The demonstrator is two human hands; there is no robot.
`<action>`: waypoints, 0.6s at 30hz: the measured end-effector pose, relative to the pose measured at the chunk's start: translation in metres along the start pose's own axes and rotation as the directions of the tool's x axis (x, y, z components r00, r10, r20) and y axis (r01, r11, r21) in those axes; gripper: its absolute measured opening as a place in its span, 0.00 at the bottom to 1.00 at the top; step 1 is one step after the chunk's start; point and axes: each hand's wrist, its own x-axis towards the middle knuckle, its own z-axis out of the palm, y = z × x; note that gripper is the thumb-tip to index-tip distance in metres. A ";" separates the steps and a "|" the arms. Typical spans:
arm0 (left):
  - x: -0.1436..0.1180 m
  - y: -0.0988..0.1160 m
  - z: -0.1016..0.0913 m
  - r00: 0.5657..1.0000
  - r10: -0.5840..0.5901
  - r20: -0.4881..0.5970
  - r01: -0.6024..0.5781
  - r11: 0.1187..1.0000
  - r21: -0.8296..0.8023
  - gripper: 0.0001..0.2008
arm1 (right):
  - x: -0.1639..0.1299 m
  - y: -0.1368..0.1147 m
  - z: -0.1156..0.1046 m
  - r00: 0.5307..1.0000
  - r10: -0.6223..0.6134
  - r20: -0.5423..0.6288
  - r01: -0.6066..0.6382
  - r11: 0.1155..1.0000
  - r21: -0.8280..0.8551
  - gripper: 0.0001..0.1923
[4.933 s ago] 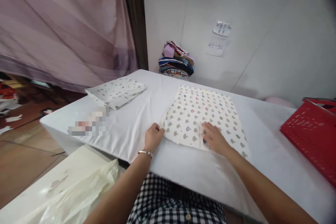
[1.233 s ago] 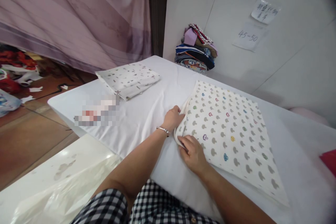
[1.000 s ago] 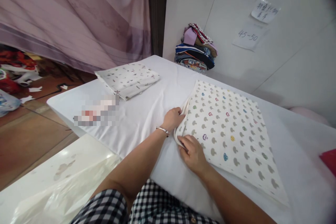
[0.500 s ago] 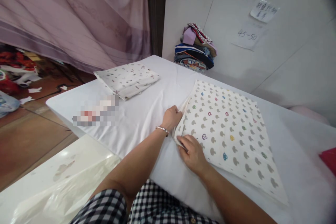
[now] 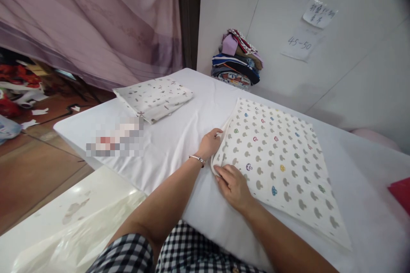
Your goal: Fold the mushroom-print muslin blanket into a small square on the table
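A folded cream cloth (image 5: 278, 162) printed with small grey and coloured mushrooms lies flat on the white-covered table (image 5: 179, 136). My left hand (image 5: 209, 143), a bracelet on its wrist, pinches the cloth's left edge. My right hand (image 5: 233, 185) rests on the cloth's near left corner with its fingertips holding the layers there. The two hands are close together at that corner.
A second folded cloth (image 5: 153, 97) with small prints lies at the table's far left. A stack of folded colourful clothes (image 5: 237, 66) stands against the wall. A red basket (image 5: 400, 196) shows at the right edge. A plastic-covered surface (image 5: 73, 222) sits at the near left.
Since 4.9 s ago my right hand moved from the cloth's middle to its near left corner beside my left hand. In the last second the hands barely shifted along the edge.
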 end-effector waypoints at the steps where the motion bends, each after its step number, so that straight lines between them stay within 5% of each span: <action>1: 0.000 0.001 0.000 1.000 -0.007 0.008 0.007 1.000 -0.024 0.14 | 0.000 0.000 0.000 1.000 -0.001 -0.003 0.001 1.000 -0.001 0.16; 5: -0.002 0.005 -0.002 1.000 0.016 0.020 -0.014 0.995 -0.101 0.11 | 0.001 0.001 0.001 1.000 -0.008 -0.008 0.008 1.000 -0.004 0.15; 10: -0.003 0.006 -0.003 1.000 0.025 0.004 -0.025 0.997 -0.066 0.19 | -0.001 0.000 0.002 0.997 -0.005 -0.072 0.011 0.997 0.079 0.12; 18: -0.001 0.002 0.000 1.000 -0.004 -0.031 0.005 1.000 0.017 0.10 | -0.002 -0.006 0.000 0.994 -0.073 -0.078 0.080 0.993 0.088 0.12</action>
